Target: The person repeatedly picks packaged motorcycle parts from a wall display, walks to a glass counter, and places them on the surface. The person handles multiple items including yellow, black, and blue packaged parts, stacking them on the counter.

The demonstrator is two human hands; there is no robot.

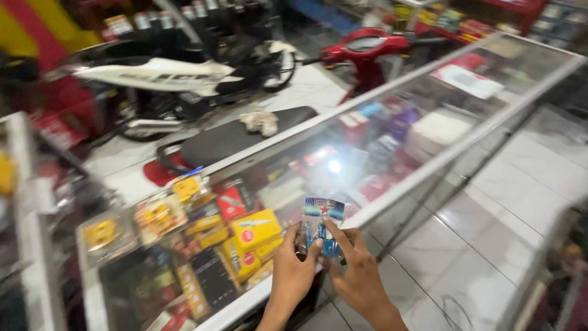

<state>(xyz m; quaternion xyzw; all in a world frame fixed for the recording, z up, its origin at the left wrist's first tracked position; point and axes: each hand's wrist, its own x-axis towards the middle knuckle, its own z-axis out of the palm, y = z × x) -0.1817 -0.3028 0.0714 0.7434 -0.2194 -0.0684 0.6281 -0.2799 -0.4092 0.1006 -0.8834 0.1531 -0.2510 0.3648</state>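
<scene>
Both of my hands hold a small clear plastic packet [320,230] with a blue item inside and a coloured card header on top. My left hand [293,273] grips its left side and my right hand [355,273] pinches its right side with the forefinger stretched up along it. The packet hangs just above the near edge of a long glass display counter [429,165].
Inside the counter lie yellow and red boxes [254,230] and several packaged parts. Beyond it stand a white-and-black motorbike [165,79], a red scooter [364,49] and a loose black seat [239,135] with a rag. White tiled floor [490,245] lies to the right.
</scene>
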